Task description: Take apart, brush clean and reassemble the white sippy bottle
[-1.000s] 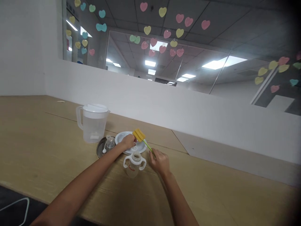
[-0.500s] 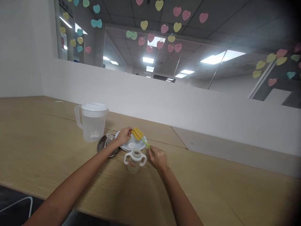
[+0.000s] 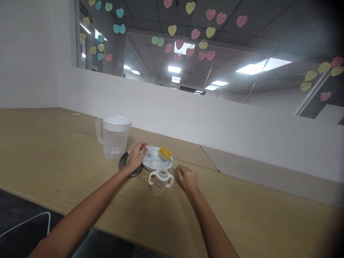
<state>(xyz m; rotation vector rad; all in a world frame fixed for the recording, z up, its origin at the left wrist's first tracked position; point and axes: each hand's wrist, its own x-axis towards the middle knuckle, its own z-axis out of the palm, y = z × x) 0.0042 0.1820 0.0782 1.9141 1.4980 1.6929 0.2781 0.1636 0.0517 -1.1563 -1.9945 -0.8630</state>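
We see the right hand [image 3: 188, 180] curled closed around the thin green handle of a bottle brush with a yellow sponge head [image 3: 165, 153]. The handle runs up and to the left from the fist, and the sponge head hangs over the right part of a round white plate [image 3: 154, 158], close to it; whether it touches the plate we cannot tell. The right forearm comes in from the lower right, with the wrist low over the light wooden tabletop [image 3: 53, 154].

The left hand [image 3: 136, 156] is loosely bent, its fingers half open, with the fingertips at the left rim of the white plate. The hand lies over a round dark metal lid [image 3: 126, 166], which peeks out beneath it. Whether it pinches anything small we cannot tell, since the fingers hide what is under them. The left forearm stretches in from the lower left, nearly straight.

Between the two hands, just in front of the plate, a small clear baby bottle with two white side handles [image 3: 160, 181] stands upright with an open neck, and neither hand touches it. A small white ring [image 3: 155, 165] lies on the plate's near edge. A clear plastic pitcher with a white lid [image 3: 114, 137] stands left of the plate, just beyond the left hand.
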